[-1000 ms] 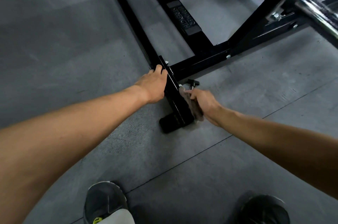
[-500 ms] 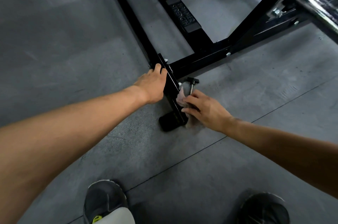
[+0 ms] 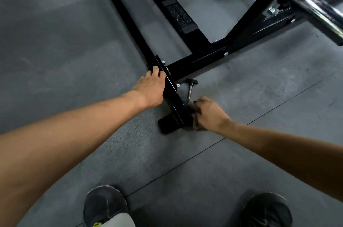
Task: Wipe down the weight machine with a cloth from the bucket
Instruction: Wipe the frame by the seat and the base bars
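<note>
Where the weight machine (image 3: 202, 60) stands: a black frame across the upper middle and upper right, on grey floor.
Base bar (image 3: 174, 100): runs from centre down to a rubber foot (image 3: 166, 124) just below centre.
Left hand (image 3: 151, 89): at centre, fingers curled over the bar's top edge, gripping it as a second ago.
Right hand (image 3: 209, 113): right of centre and blurred, clutching the cloth (image 3: 196, 124) against the bar's right face.
Cloth: has slid from mid-bar to the bar's low end, so this bar looks nearly wiped; the rest of the frame probably remains.
Bucket: not in view.
</note>
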A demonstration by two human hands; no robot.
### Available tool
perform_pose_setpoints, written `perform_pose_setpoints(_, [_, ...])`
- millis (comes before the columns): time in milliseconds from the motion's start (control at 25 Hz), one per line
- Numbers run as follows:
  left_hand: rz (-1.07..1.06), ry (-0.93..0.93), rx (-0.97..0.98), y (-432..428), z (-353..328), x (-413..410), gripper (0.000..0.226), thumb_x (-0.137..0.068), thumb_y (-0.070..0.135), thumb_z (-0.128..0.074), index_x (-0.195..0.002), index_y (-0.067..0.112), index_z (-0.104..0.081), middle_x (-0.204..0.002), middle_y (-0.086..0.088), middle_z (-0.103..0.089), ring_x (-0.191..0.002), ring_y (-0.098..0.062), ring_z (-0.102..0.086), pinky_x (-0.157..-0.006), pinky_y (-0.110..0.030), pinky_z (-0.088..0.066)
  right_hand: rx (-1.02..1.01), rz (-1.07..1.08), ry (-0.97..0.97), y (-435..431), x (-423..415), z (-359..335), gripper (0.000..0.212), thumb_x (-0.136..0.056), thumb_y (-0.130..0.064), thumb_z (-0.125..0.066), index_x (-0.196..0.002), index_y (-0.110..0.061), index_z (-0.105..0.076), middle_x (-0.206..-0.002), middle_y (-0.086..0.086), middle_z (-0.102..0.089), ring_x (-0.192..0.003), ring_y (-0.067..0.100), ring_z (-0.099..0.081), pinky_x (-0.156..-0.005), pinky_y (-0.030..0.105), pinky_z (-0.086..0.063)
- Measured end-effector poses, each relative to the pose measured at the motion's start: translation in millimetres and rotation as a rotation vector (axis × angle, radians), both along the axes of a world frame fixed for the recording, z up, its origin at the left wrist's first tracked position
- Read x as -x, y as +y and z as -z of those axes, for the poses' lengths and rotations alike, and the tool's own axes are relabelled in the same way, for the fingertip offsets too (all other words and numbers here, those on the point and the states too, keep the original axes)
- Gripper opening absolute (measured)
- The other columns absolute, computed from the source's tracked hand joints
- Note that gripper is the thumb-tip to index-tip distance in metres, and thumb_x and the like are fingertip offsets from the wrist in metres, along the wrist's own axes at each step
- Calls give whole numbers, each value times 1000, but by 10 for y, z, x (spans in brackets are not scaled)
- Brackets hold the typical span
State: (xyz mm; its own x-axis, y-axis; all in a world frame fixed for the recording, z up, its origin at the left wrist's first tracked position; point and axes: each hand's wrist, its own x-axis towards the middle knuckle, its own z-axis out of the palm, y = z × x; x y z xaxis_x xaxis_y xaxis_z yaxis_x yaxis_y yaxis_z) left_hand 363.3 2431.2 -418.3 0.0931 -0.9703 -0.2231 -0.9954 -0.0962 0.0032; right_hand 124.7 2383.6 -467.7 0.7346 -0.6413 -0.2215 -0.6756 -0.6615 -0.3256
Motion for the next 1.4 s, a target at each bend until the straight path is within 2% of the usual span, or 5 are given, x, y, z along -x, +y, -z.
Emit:
perform_pose_setpoints(480, [12, 28, 5, 14, -2, -52, 51, -86, 5, -57, -133, 3, -38, -149, -25, -27, -121, -40, -48, -97, -47, -47, 32, -292, 158, 50, 110, -151, 30, -100, -10, -53, -128, -4, -62, -107, 12, -50, -95, 33, -59, -75, 42, -51])
perform_pose_setpoints(800, [12, 65, 35, 34, -35, -69, 48, -85, 7, -58, -131, 4, -44, -147, -19, -32, -121, -37, -48, -96, -47, -49, -227, 362, -332, 13, -337, -127, 15, -97, -17, -58, -90, -12, -70, -92, 0, -59, -82, 18, -61, -68, 21, -43])
perform_pose_setpoints(960, [70, 70, 85, 162, -78, -180, 37, -82, 7, -59, -117, 7, -49, -131, -14, -41, -111, -33, -49, -88, -46, -51, -1, -117, -492, -12, -471, -453, 13, -88, -16, -65, -98, -17, -74, -90, -7, -61, -81, 8, -52, -72, 21, -45])
perform_pose_setpoints(1120, [79, 85, 55, 245, -84, -195, 39, -82, 5, -56, -121, 7, -49, -127, -14, -43, -110, -31, -48, -88, -42, -48, 350, -802, 29, 164, -738, -381, 12, -81, -28, -66, -83, -23, -77, -83, -5, -69, -89, 21, -57, -81, 35, -48])
perform_pose_setpoints(1400, [123, 132, 66, 267, -84, -269, 34, -79, 3, -50, -113, 10, -50, -119, -9, -41, -101, -26, -48, -84, -47, -53, 492, -879, 525, 635, -917, -304, 23, -94, -14, -56, -104, -16, -76, -104, 9, -75, -112, 34, -64, -114, 50, -34])
